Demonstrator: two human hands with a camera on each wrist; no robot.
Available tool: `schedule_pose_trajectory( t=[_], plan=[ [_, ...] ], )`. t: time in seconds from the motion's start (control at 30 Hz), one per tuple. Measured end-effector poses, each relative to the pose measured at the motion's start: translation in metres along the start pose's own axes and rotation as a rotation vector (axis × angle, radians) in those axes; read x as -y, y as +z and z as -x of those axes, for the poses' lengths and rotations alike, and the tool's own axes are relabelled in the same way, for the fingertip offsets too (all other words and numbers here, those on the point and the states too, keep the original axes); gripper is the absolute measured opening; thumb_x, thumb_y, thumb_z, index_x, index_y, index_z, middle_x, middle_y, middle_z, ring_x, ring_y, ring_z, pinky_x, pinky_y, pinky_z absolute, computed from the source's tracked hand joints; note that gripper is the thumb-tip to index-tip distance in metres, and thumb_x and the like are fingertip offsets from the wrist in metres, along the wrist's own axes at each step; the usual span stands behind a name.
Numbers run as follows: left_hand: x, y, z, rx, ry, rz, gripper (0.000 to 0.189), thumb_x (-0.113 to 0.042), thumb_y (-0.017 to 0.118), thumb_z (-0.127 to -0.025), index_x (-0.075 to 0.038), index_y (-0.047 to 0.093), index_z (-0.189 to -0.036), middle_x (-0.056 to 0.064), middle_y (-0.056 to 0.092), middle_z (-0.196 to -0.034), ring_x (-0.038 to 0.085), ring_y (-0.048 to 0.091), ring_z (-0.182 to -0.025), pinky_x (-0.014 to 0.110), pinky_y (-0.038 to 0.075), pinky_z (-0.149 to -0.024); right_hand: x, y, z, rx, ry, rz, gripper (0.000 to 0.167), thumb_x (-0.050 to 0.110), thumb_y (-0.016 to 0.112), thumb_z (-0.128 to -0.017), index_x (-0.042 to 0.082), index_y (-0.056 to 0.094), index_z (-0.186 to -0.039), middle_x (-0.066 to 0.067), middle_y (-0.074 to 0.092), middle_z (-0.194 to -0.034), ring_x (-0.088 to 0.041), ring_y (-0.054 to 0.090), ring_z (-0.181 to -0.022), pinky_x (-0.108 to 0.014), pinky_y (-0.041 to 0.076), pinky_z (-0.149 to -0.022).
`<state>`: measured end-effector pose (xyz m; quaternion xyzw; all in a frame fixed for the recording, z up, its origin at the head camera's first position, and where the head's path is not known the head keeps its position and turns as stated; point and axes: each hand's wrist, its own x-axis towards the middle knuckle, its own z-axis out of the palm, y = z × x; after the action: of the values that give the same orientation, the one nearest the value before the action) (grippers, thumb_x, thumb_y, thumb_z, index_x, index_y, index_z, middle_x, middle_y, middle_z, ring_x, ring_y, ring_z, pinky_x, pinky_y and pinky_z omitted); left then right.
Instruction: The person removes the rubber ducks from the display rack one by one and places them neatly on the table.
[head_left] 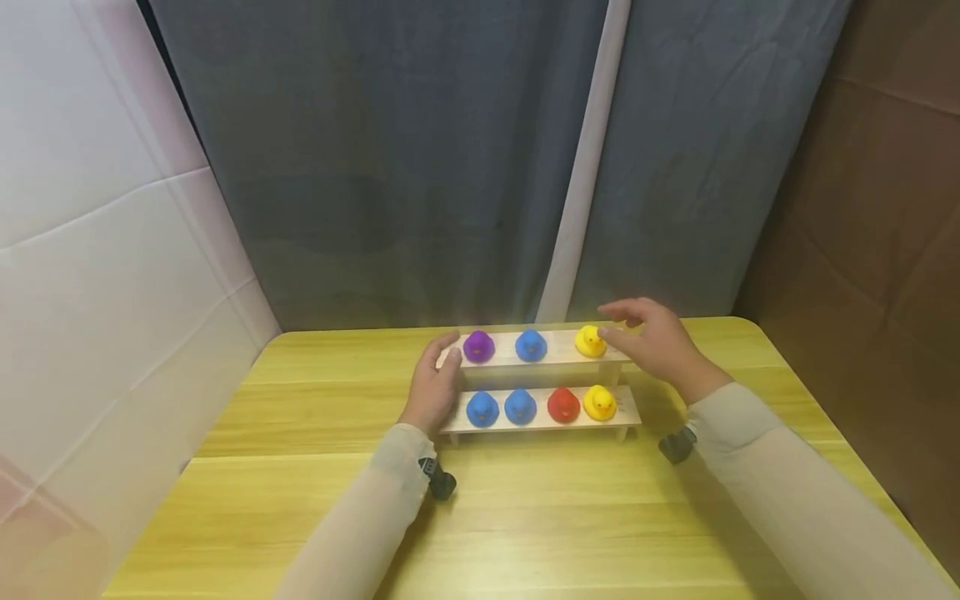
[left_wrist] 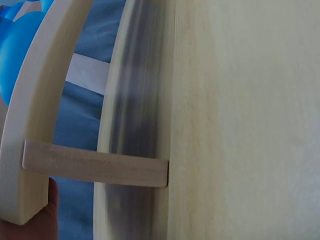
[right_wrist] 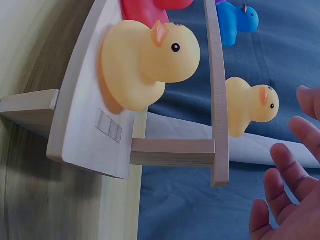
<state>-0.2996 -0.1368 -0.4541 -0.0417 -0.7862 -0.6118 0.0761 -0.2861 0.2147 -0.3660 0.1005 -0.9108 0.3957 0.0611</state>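
A two-tier wooden rack (head_left: 555,347) stands near the table's far edge. On its upper shelf sit a purple rubber duck (head_left: 478,347), a blue duck (head_left: 531,346) and a yellow duck (head_left: 590,341). Along the lower shelf are two blue ducks (head_left: 482,408), a red duck (head_left: 563,405) and another yellow duck (left_wrist: 15,55). My left hand (head_left: 432,387) holds the rack's left end, thumb and index finger around the upper shelf's end. By the upper yellow duck, my right hand (head_left: 652,346) hovers with fingers spread; the right wrist view shows a gap between the fingertips (right_wrist: 284,154) and that duck.
The light wooden table (head_left: 510,517) extends in front of the rack. Behind it hangs a grey-blue curtain (head_left: 375,167) with a pale strip (head_left: 581,183). White cloth (head_left: 97,208) hangs at the left, brown cloth (head_left: 870,233) at the right.
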Motion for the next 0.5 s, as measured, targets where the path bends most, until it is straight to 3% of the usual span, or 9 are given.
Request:
schedule_pose_trajectory(
  t=[0.5],
  plan=[
    [0.0038, 0.0002, -0.0015, -0.004, 0.01, 0.03, 0.041, -0.033, 0.052, -0.111, -0.019, 0.056, -0.149, 0.006, 0.047, -0.162, 0.031, 0.035, -0.155, 0.053, 0.021, -0.129, 0.0018, -0.0024, -0.0075, 0.093, 0.033, 0.039, 0.042, 0.032, 0.072, -0.098, 0.014, 0.07, -0.136, -0.015, 0.064, -0.132, -0.035, 0.054, -0.118, -0.049, 0.051, -0.092]
  ],
)
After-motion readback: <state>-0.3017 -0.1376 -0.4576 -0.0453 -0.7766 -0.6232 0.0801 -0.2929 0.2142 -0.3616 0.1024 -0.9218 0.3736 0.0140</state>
